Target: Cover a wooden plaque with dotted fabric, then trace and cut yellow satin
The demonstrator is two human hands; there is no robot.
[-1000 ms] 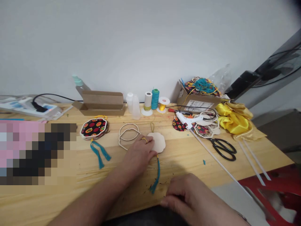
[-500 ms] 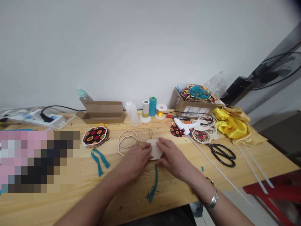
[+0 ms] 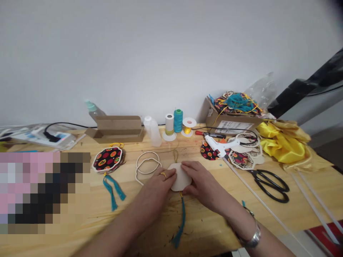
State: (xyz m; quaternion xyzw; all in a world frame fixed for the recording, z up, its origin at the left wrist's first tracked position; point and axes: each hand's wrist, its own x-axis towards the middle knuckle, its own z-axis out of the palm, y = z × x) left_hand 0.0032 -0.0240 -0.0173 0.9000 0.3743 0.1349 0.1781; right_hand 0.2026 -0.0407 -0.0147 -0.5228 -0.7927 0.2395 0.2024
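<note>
A pale, flat ornament piece [image 3: 180, 180] lies on the wooden table, with a yellow-green cord loop [image 3: 175, 155] above it and a teal tassel [image 3: 180, 223] hanging from its lower edge. My left hand [image 3: 158, 185], with a ring on one finger, grips its left edge, fingers pressed on top. At the right edge, my right hand [image 3: 202, 180] grips it with the fingers over the top and the thumb low. The underside is hidden. Left of my left hand lie thin pale wooden frames [image 3: 147, 162], partly covered by it.
Farther left is a stack of patterned ornaments [image 3: 108, 159] with a teal tassel. Thread spools [image 3: 178, 121] and white bottles [image 3: 154, 132] stand at the back. A glue gun [image 3: 221, 145], black-handled scissors [image 3: 272, 185], glue sticks [image 3: 313, 203], a filled box [image 3: 230, 121] and yellow cloth [image 3: 285, 142] are right.
The view has shifted, so most things sit farther right or lower. Both hands stay on the pale piece, with little visible change in their grip.
</note>
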